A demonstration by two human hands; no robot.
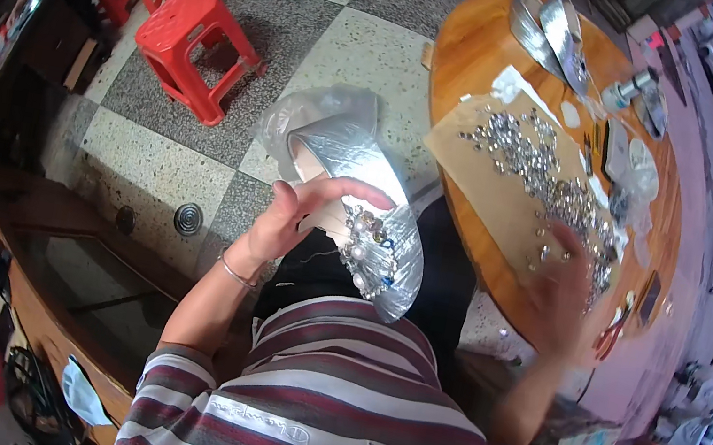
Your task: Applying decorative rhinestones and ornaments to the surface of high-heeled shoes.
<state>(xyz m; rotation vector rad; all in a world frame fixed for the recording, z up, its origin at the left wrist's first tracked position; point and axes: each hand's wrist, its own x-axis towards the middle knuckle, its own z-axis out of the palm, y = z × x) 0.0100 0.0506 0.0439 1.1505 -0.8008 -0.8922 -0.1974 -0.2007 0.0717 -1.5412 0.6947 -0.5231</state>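
Note:
In my lap lies a shiny silver curved band [358, 158], its lower end covered by a cluster of pearl-like beads and clear and blue stones [367, 253]. My left hand [295, 217], with a bracelet on the wrist, grips the band's edge; the index finger stretches across the silver face above the cluster, and the other fingers are partly hidden. Over the table's near edge, my right hand [556, 296] is smeared by motion beside loose shiny stones [522, 147]. These stones are spread on a brown sheet [487, 209]. Whether the right fingers hold anything is not visible.
The oval wooden table [465, 41] also carries other silver bands [557, 34], a bottle [626, 89], clear plastic bags [640, 172] and red-handled pliers [612, 332]. Clear plastic [299, 117] lies behind my lap. Red stools [196, 51] stand on the checkered floor, with a glass-topped cabinet [81, 269] at left.

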